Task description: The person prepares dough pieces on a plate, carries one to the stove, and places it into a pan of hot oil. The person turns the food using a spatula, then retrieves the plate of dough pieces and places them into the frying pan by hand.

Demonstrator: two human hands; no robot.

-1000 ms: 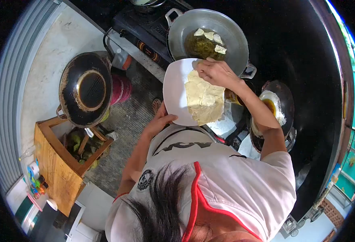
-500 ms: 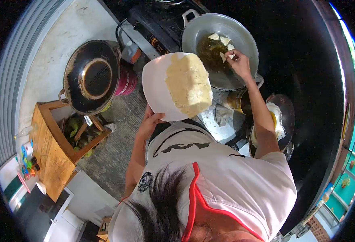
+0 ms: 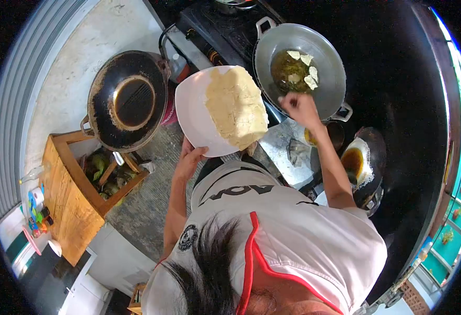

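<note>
My left hand (image 3: pixel 189 157) grips the near edge of a white squarish plate (image 3: pixel 188 107), thumb on top. A flat pale-yellow sheet, like dough or batter (image 3: pixel 237 107), covers the plate's right side and is partly cut or broken along its edge. My right hand (image 3: pixel 299 107) hovers at the near rim of a large grey metal wok (image 3: pixel 330 79), fingers curled together, and no piece shows in them. Several small pale pieces (image 3: pixel 311 80) lie in the wok's oil (image 3: pixel 283 71), mostly along its right side.
A dark, worn wok (image 3: pixel 98 100) stands at left above a wooden-framed crate (image 3: pixel 76 194). To the right, a small dark pan (image 3: pixel 376 157) has a white-rimmed coating and brown liquid. A black stove (image 3: pixel 217 29) lies behind the plate.
My right hand has drawn back toward me from over the oil, and the piece it pinched is no longer in its fingers. Another pale piece now lies in the oil. The view has shifted slightly.
</note>
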